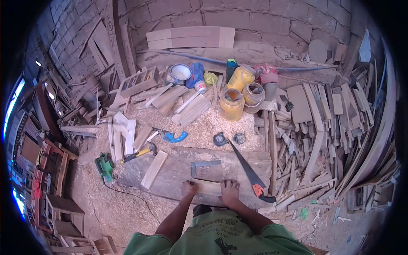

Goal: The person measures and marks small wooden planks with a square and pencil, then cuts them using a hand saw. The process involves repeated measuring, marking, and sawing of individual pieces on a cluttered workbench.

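Note:
A short wooden board [208,186] lies crosswise at the near edge of the workbench [174,170]. Its left end is gripped by my left hand [190,188], fingers curled in. At the other end, my right hand [230,191] holds the board with its fingers bent over the top. Just beyond the board rests a metal try square [206,163]. A handsaw [247,168] with an orange and black handle lies to the right of my right hand. Another loose wooden piece [154,170] is on the bench to the left.
A hammer [139,153], green power tool [104,167] with a cord, blue-handled saw [175,137] and tape measure [219,139] lie around the bench. Yellow jars [232,106] stand farther back among shavings. Scrap wood [314,127] is piled at right; a wooden chair [63,210] stands at left.

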`<state>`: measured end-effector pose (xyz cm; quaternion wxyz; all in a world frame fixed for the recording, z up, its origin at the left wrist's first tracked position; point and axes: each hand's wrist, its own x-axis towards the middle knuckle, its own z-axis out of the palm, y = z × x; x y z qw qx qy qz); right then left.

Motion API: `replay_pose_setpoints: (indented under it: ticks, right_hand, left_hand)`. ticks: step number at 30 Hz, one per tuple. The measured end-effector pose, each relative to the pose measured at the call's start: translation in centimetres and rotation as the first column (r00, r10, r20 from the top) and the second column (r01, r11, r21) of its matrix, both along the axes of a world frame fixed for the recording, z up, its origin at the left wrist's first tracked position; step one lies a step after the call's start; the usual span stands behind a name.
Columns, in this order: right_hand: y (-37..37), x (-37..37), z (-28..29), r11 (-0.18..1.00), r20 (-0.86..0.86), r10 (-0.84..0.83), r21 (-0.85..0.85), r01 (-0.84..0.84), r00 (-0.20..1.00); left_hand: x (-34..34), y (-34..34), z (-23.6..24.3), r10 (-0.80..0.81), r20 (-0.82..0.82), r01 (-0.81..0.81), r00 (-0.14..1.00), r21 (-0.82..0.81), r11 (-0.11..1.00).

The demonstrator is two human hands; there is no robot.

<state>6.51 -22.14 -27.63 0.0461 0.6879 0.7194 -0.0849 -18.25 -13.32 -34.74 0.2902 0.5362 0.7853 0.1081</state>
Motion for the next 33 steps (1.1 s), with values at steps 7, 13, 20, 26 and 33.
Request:
replay_pose_setpoints:
  ticks: [7,13,20,26,33]
  right_hand:
    - [0.5,0.8,-1.3,0.993,-0.139,0.099,0.084,-0.088,0.985]
    - [0.5,0.2,-1.5,0.999,-0.142,0.033,0.045,-0.027,0.989]
    - [1.4,-1.3,-1.3,1.000,-0.156,0.001,-0.002,-0.002,0.988]
    - [1.6,-0.8,-0.9,0.999,-0.180,-0.048,0.016,0.051,0.983]
    - [1.6,-1.1,-0.4,0.995,-0.217,-0.098,-0.042,0.091,0.971]
  left_hand:
    - [1.5,-0.1,1.8,-0.048,-0.051,0.051,0.998,0.066,0.997]
    - [1.7,0.5,4.1,-0.107,-0.007,0.107,0.994,-0.006,0.994]
    - [0.4,1.8,2.8,-0.044,-0.035,0.043,0.998,-0.036,0.998]
    - [1.1,2.7,2.1,-0.147,-0.061,0.142,0.987,-0.079,0.987]
    - [1.1,2.0,2.3,-0.170,-0.029,0.163,0.985,-0.149,0.975]
